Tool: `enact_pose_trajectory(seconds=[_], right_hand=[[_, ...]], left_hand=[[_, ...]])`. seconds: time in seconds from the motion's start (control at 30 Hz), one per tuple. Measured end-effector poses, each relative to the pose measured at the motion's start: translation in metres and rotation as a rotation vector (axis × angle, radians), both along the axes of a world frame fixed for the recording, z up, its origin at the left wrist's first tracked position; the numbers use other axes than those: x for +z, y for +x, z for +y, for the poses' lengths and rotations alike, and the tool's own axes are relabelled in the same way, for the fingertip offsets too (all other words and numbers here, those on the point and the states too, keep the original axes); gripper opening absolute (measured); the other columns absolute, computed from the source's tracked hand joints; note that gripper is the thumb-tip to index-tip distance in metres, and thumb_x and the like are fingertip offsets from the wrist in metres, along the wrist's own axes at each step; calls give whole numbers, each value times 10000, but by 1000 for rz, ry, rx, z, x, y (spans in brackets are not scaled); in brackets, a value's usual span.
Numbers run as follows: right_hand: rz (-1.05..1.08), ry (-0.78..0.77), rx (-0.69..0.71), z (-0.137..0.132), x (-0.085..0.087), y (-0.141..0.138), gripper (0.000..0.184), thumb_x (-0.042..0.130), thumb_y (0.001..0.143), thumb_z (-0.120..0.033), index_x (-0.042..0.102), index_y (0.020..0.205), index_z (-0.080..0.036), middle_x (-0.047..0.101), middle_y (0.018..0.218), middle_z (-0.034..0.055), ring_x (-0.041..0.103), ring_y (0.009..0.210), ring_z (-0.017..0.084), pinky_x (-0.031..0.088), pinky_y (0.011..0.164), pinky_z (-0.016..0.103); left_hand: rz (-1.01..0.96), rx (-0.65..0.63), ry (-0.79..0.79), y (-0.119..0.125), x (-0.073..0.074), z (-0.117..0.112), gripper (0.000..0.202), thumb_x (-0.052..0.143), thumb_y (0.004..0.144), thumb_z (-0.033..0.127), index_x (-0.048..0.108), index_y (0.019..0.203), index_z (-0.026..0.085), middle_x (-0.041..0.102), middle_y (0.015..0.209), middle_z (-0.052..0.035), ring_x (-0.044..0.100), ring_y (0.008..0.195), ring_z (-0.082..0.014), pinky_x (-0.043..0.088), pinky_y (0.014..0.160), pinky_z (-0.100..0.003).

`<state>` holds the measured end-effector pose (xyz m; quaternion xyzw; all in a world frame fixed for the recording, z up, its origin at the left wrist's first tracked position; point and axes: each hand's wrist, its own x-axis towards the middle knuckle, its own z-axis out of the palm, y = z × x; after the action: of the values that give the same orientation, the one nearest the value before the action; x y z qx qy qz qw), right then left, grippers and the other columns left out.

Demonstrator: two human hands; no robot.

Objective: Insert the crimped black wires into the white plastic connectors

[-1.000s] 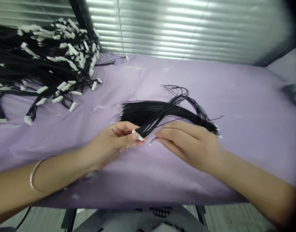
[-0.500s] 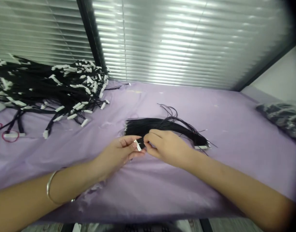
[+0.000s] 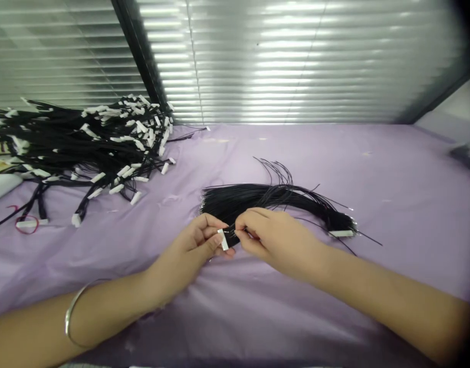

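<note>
My left hand [image 3: 196,245] pinches a small white connector [image 3: 222,239] between thumb and fingers, just above the purple cloth [image 3: 227,312]. My right hand [image 3: 277,240] is closed in a pinch on a thin black wire [image 3: 237,232] whose end meets the connector. Right behind both hands lies a loose bundle of thin black wires [image 3: 273,200], fanned to the left and running right to a second white connector [image 3: 341,233].
A large heap of black wire harnesses with white connectors [image 3: 93,138] fills the back left. A red loop [image 3: 27,225] lies at the left edge. Window blinds [image 3: 296,61] close the back. A dark blurred thing [image 3: 467,153] sits at the far right.
My right hand has moved left from the bundle's right part to meet the left hand at the connector. The view has lifted, showing more of the blinds.
</note>
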<state>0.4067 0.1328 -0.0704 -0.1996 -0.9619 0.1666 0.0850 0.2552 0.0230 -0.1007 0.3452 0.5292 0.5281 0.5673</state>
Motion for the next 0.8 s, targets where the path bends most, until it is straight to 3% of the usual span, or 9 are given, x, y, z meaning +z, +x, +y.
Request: enact_pose_trajectory(seconds=[0.17, 0.3, 0.5, 0.8], right_hand=[[-7, -19, -7, 0, -1, -1, 101, 505, 832, -170, 598, 797, -151, 623, 736, 6, 526, 624, 116, 316, 567, 250], [-22, -15, 22, 0, 3, -1, 131, 489, 838, -174, 607, 791, -142, 630, 750, 16, 527, 640, 123, 318, 571, 257], [-64, 4, 77, 2, 13, -3, 132, 509, 831, -170, 616, 771, -122, 611, 721, 21, 497, 619, 119, 325, 580, 262], [191, -118, 31, 2, -1, -1, 70, 554, 811, -142, 613, 776, -125, 530, 642, -25, 443, 599, 76, 329, 585, 220]], left_hand=[[-11, -10, -20, -2, -1, -1, 175, 587, 866, 266, 580, 1023, 190, 677, 838, -4, 635, 756, -93, 488, 782, -232], [36, 1, -79, -1, 5, 0, 195, 601, 854, 275, 614, 1027, 185, 684, 767, 2, 635, 730, -90, 488, 756, -208], [43, 26, -97, 1, 11, 0, 210, 602, 857, 283, 523, 1034, 200, 680, 735, 32, 634, 717, -70, 469, 719, -165], [65, -17, -60, -2, 7, -1, 128, 600, 860, 284, 544, 920, 184, 696, 747, 14, 645, 727, -73, 482, 750, -172]])
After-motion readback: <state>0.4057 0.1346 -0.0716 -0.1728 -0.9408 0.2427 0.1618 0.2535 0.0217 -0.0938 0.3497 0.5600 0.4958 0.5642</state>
